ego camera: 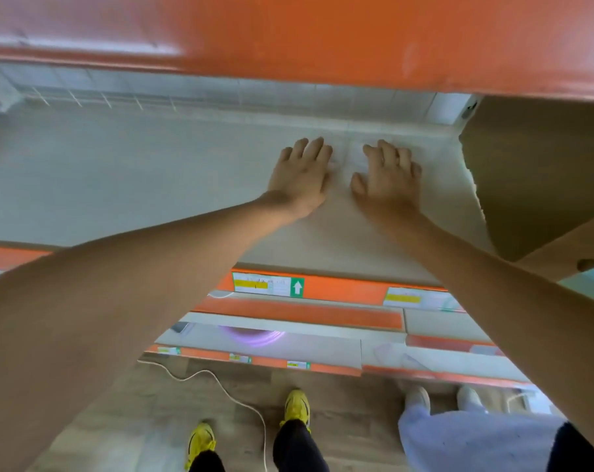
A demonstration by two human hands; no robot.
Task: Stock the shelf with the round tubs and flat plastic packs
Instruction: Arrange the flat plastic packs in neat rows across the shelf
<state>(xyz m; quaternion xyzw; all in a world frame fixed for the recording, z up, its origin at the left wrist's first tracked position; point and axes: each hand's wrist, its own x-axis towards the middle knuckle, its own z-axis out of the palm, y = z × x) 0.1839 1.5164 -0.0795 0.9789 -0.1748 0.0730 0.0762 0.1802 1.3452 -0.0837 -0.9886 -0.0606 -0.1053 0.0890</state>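
Though view blurs, left hand (300, 175), right hand (387, 180) seemingly press on shelf (118, 172).

The shelf board (118, 185) offers wide open room to the left of the left grip (300, 175), running on to the far left end. Overhead, the orange shelf edge (356, 39) limits the headroom. A cardboard box (533, 172) walls off the right side, just beside the right grip (387, 180). At the back a blurred wire grid (186, 97) seems to close the bay.
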